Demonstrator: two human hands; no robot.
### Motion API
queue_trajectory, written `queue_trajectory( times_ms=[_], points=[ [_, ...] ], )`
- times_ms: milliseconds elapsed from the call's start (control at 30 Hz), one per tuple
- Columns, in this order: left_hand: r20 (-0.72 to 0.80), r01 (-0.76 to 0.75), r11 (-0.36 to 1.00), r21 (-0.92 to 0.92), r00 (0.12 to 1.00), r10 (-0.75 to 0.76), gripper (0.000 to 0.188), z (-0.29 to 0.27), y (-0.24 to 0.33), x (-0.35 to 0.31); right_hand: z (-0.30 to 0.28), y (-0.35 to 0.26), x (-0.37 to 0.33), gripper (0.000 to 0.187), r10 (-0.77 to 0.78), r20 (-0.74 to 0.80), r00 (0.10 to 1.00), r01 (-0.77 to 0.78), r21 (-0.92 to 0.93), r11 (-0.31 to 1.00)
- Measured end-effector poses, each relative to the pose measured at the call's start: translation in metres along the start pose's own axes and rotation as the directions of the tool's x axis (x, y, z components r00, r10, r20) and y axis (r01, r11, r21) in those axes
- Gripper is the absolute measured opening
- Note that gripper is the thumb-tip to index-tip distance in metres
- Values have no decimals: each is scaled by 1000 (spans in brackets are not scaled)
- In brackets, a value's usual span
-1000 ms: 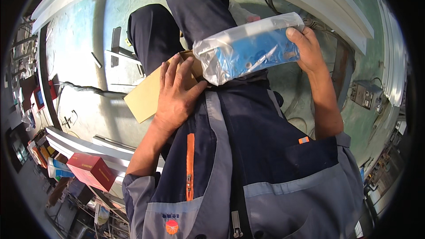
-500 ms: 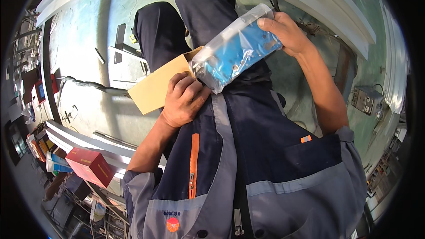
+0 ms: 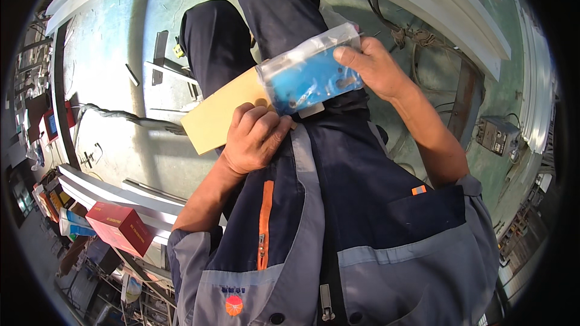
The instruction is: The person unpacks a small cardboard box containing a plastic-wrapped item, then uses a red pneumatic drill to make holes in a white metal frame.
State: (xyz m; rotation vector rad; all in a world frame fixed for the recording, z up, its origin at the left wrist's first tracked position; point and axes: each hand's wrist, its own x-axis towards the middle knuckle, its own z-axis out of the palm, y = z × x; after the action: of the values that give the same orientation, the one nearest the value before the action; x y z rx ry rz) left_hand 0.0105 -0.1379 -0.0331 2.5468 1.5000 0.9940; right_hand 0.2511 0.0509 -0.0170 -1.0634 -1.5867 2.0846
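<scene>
Head view: the left hand's [image 3: 257, 139] curled fingers hold a tan cardboard box [image 3: 220, 111]; the right hand [image 3: 376, 69] pinches the right end of a clear plastic bag [image 3: 304, 51], at the box's right end, around a blue slab-like part [image 3: 311, 81], probably stiff, its wrap slippery; gripping that end firmly seems best.

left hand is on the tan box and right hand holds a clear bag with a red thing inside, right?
Wrong colour: the head view shows a blue thing inside the clear bag. The left hand is on the tan box and the right hand holds the bag.
</scene>
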Motion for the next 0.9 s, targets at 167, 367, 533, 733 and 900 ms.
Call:
queue_trajectory(
  times_ms=[167, 367, 533, 733, 900],
  points=[
    [-15, -19, 1000, 3, 1000, 19, 35, 3, 1, 8, 29, 12, 5, 35, 44, 28, 999, -45, 49, 998],
    [9, 90, 996, -20, 996, -90, 37, -2, 2, 3, 60, 13, 8, 40, -64, -67, 996, 52, -167, 985],
    [-280, 684, 727, 59, 711, -645, 69, -45, -41, -70, 56, 18, -1, 43, -83, -104, 991, 76, -76, 994],
    [356, 622, -397, -675, -197, -914, 59, -34, -56, -137, 70, 16, 8, 45, -125, -188, 974, 103, -119, 988],
    [49, 679, 43, -733, 115, -992, 58, -21, -46, -123, 61, -2, 10, 51, -167, -351, 921, 45, -331, 943]
  ],
)
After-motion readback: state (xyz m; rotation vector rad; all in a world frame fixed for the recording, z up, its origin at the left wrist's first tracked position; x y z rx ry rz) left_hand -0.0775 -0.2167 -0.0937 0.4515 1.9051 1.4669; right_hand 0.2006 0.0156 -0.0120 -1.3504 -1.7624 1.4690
